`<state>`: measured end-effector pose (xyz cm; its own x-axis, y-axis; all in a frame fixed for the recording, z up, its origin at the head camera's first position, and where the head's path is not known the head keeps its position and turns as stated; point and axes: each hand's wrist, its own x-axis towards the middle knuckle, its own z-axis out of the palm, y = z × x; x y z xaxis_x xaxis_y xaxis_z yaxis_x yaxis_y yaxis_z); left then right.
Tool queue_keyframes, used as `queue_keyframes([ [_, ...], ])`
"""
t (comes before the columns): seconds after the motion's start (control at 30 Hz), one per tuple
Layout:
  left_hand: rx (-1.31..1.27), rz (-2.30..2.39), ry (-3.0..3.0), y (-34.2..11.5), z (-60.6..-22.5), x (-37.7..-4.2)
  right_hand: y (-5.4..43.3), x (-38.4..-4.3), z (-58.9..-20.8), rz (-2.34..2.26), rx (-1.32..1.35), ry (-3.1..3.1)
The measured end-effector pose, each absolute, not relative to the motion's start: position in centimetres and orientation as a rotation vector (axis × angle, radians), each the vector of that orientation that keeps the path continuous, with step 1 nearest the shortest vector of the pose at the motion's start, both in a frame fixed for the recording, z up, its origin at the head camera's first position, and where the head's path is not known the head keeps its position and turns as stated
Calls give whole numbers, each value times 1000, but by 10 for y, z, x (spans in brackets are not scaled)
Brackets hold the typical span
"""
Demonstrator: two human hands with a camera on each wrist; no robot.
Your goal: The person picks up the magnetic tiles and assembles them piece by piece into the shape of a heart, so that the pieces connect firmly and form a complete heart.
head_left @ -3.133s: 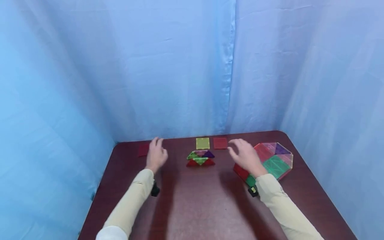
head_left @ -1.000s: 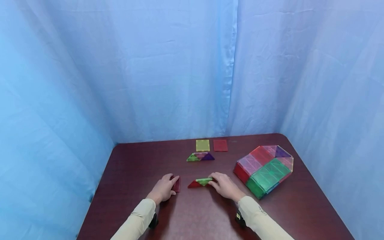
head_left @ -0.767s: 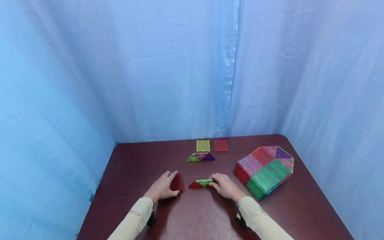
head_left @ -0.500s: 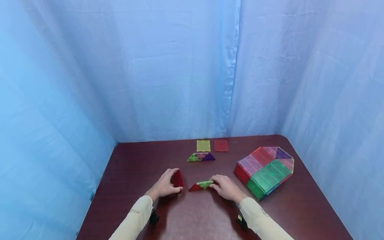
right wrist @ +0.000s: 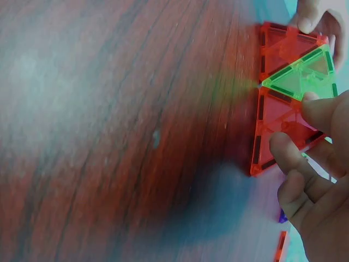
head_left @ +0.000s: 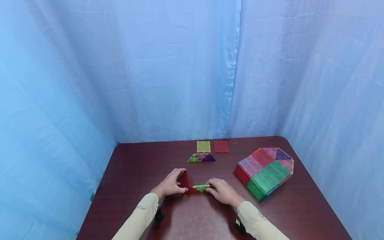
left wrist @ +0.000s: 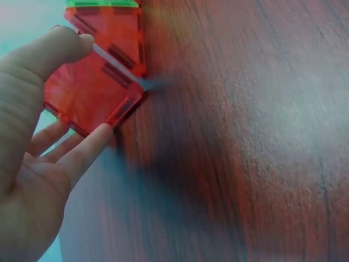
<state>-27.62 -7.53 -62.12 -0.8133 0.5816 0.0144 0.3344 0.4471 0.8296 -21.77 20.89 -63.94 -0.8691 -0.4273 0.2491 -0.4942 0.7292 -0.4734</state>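
Near the middle of the table, my left hand grips a red square magnetic tile by its edges, thumb on one side and fingers on the other. The tile stands up, its edge right at the slanted left end of a strip of triangular magnetic tiles. In the right wrist view, that strip shows a green triangle between two red ones. My right hand pinches the strip at its right end and keeps it upright. Part of the red square is hidden behind the left hand in the head view.
Behind the hands stands a second strip of green, pink and purple triangles. A yellow square tile and another red square tile lie near the back edge. To the right sits a large block of stacked tiles. Blue curtains surround the table.
Both hands came from the back toward the middle, bringing the red square and the triangle strip. The left hand tipped the square upright, then moved it right against the strip's end.
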Motion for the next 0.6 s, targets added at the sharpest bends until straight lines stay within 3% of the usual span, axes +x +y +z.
queue_keyframes([
  [0.6,839,1137,2475,-66,-620,-276,201,-215,-639,800,737,-2884],
])
